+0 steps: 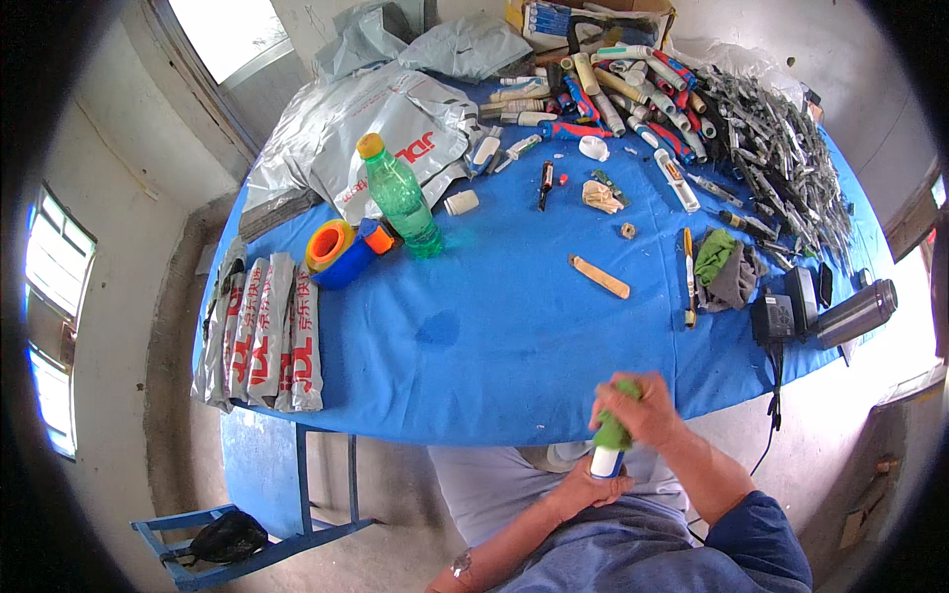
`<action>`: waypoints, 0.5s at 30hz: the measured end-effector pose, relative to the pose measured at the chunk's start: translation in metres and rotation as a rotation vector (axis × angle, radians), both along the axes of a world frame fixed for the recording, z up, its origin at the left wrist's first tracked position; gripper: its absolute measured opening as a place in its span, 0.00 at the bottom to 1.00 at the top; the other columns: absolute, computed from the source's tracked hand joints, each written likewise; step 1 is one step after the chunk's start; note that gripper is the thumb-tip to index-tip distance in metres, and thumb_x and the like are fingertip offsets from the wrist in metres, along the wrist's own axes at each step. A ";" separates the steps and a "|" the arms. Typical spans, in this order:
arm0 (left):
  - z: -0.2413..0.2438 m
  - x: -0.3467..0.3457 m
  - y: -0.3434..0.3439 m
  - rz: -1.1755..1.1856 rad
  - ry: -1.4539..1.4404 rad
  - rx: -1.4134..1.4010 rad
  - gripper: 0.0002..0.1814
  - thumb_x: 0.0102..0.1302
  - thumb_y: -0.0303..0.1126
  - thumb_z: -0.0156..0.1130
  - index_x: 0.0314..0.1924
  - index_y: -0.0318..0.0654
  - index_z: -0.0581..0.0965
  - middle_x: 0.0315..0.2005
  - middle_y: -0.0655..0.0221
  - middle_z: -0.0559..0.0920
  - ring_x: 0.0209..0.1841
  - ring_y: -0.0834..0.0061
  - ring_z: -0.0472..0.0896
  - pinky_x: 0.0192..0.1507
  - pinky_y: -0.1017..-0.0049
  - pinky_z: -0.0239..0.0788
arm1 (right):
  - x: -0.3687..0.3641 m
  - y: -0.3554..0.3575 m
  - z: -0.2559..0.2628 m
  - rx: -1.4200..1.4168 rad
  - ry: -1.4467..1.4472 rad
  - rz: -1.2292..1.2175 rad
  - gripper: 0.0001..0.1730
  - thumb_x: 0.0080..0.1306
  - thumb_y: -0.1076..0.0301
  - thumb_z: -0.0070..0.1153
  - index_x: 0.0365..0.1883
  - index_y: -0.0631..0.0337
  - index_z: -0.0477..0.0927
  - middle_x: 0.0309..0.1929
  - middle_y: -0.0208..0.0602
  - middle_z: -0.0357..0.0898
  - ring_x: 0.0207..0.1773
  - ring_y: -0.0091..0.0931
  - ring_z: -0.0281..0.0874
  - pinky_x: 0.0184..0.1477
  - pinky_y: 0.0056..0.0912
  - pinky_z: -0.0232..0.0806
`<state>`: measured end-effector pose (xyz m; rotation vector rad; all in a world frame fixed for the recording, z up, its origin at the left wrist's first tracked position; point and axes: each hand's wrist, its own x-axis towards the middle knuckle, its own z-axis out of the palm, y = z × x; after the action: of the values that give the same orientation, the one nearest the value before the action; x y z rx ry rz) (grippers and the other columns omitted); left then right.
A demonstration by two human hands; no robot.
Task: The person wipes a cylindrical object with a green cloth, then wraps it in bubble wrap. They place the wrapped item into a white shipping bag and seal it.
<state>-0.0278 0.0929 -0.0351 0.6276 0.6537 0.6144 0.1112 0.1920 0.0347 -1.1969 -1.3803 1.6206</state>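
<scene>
Over my lap, just off the table's near edge, my left hand (593,489) grips the lower part of a white and blue cylindrical object (606,462). My right hand (641,408) is closed around a green cloth (614,431) at the upper end of that object. Its far end is hidden by the cloth and fingers. On the blue tablecloth (489,370) beyond lie a flat wooden stick (599,276), a small brown ring (628,230), a crumpled beige cloth (602,197) and a yellow-handled brush (689,278).
A green plastic bottle (404,196) stands beside a tape roll (330,244). Rolled grey mailing bags (263,333) lie at left. Plastic handles (593,89) and dark strips (786,156) are heaped at back right, with black adapters (773,317) and a metal flask (856,315) nearer.
</scene>
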 end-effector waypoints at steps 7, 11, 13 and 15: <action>-0.009 -0.002 0.000 -0.130 0.054 -0.159 0.12 0.65 0.35 0.69 0.35 0.38 0.75 0.20 0.73 0.74 0.18 0.85 0.67 0.19 0.81 0.54 | 0.044 0.057 0.028 0.180 0.368 -0.685 0.18 0.74 0.56 0.50 0.36 0.64 0.78 0.29 0.42 0.83 0.30 0.31 0.83 0.35 0.36 0.77; -0.006 -0.002 -0.003 0.016 0.018 -0.147 0.12 0.64 0.34 0.68 0.37 0.37 0.74 0.20 0.73 0.74 0.18 0.85 0.67 0.19 0.81 0.54 | 0.037 0.022 -0.019 0.180 0.072 -0.335 0.20 0.75 0.53 0.50 0.50 0.63 0.77 0.41 0.40 0.82 0.42 0.27 0.83 0.45 0.33 0.76; -0.010 0.001 0.006 -0.068 -0.006 -0.167 0.12 0.64 0.33 0.67 0.37 0.37 0.73 0.20 0.73 0.73 0.18 0.85 0.67 0.18 0.80 0.54 | 0.019 -0.005 -0.020 0.037 0.063 -0.142 0.21 0.74 0.57 0.52 0.55 0.66 0.73 0.44 0.40 0.80 0.44 0.26 0.82 0.47 0.32 0.75; -0.013 0.008 0.005 -0.068 -0.049 -0.175 0.11 0.64 0.34 0.67 0.36 0.39 0.73 0.19 0.73 0.73 0.18 0.84 0.68 0.18 0.80 0.54 | -0.004 -0.018 -0.022 0.112 -0.057 -0.125 0.16 0.74 0.61 0.52 0.48 0.67 0.74 0.36 0.40 0.81 0.37 0.26 0.83 0.40 0.29 0.75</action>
<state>-0.0197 0.0977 -0.0479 0.4689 0.6303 0.5015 0.1068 0.1736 0.0127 -1.2458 -1.3837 1.4150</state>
